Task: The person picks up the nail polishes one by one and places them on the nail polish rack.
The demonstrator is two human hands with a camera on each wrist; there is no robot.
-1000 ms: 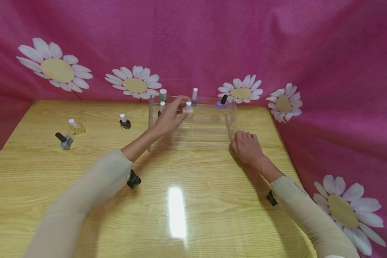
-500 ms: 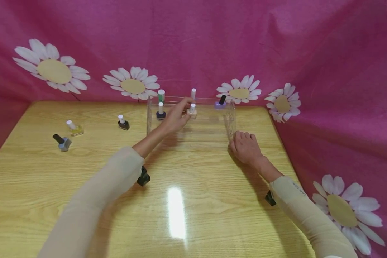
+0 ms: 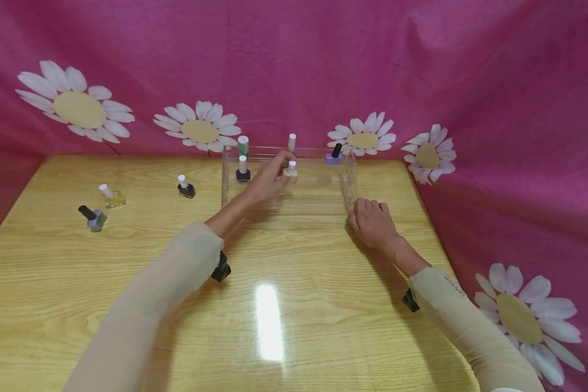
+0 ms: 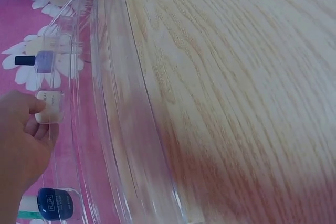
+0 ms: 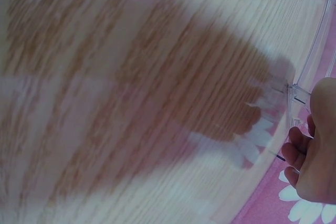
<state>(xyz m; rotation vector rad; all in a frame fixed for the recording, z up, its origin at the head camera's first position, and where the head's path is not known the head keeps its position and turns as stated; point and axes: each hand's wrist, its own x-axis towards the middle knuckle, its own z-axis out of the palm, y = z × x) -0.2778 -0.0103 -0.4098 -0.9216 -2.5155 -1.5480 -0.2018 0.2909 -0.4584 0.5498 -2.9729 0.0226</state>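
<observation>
My left hand pinches a pale peach nail polish bottle with a white cap at a middle step of the clear acrylic rack. The bottle stands upright, its side partly covered by fingers. At the rack's front right corner, my right hand grips the edge with curled fingers. A dark blue nail polish sits on the rack's left side, with a green one behind it. Along the back step are a white-capped bottle, partly hidden by my left hand, and a lilac bottle with a black cap.
On the wooden table, left of the rack, stand a black nail polish, a yellow one and a grey-blue one. A pink curtain with daisies borders the back and right side.
My left hand has moved slightly right with the peach bottle and lowered it toward the step, uncovering the dark blue bottle. The right hand stays at the rack's corner.
</observation>
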